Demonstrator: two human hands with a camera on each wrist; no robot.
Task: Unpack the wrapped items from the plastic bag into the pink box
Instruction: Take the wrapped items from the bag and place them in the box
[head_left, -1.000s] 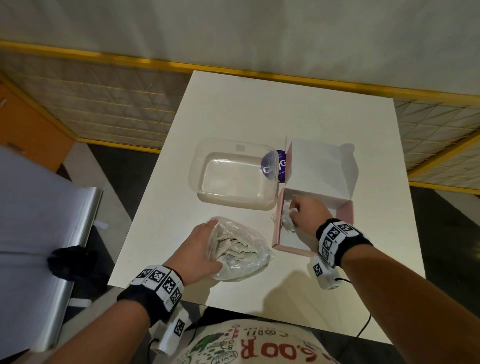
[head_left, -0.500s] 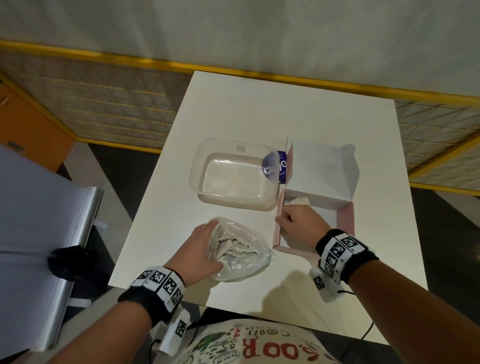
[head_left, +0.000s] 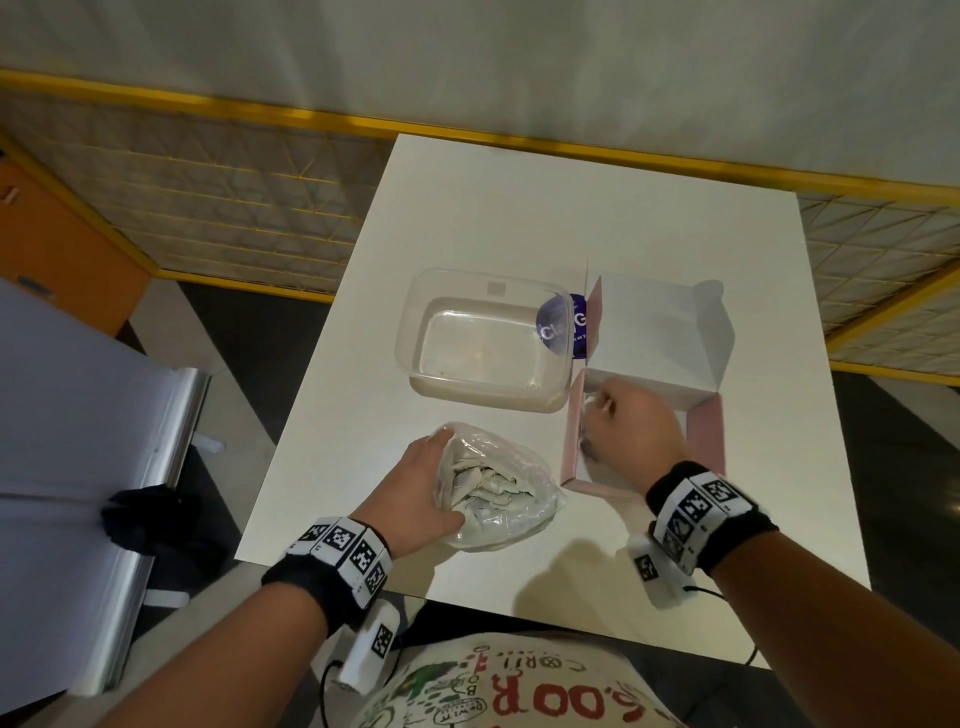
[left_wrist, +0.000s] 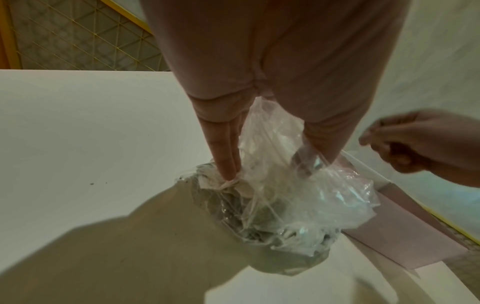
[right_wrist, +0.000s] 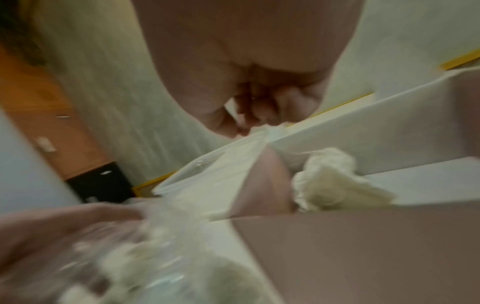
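Plastic bag (head_left: 493, 493) of wrapped items sits nearest, left hand (head_left: 415, 488) gripping its mouth to steady it. At two o'clock, right hand (head_left: 631, 431), fingers curled empty, hovers over pink box (head_left: 706, 431); one wrapped item (right_wrist: 335, 183) lies inside.

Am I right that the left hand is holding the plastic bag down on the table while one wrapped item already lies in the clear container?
Not quite: the left hand does hold the plastic bag on the table, but the wrapped item lies in the pink box, as the right wrist view shows.
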